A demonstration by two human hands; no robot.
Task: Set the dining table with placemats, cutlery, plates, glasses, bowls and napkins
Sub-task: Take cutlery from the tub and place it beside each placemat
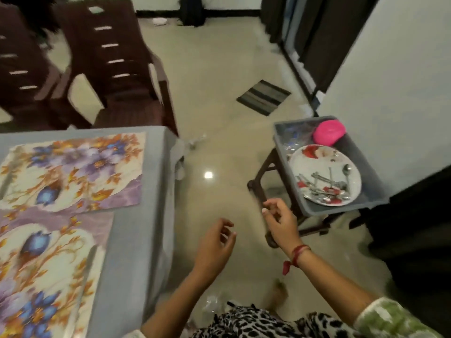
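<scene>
Nothing held in the left hand (216,242): palm turned inward, fingers loosely curled, thumb apart from them, a relaxed half-open cup above glossy floor tiles. Nothing in the right hand (280,223) either: fingers slackly bent, tips close to the near corner of a grey plastic tub (366,164) without touching it. Red thread (299,254) tied round that wrist.

Inside the tub, set on a dark brown stool (263,181): a round, shiny plate (314,162) with a red flower print, and a loose heap of metal cutlery (327,185) on it. One spoon bowl plain to see, the rest tangled and hard to sort. Behind the plate, a smooth pink rounded thing (329,132), lid or bowl impossible to tell. Beside that, something clear and glinting, too smeared to name.

On the table (156,191), covered with plain grey cloth, two rectangular mats printed with blue and purple flowers and orange leaves. Far placemat (73,172) flat near the table's corner. Near placemat (48,264) meeting its edge, cut off at the left and bottom of the view. Beyond the table, slatted dark brown plastic chairs (117,69), blurred. Further off, a small striped floor mat (263,96).
</scene>
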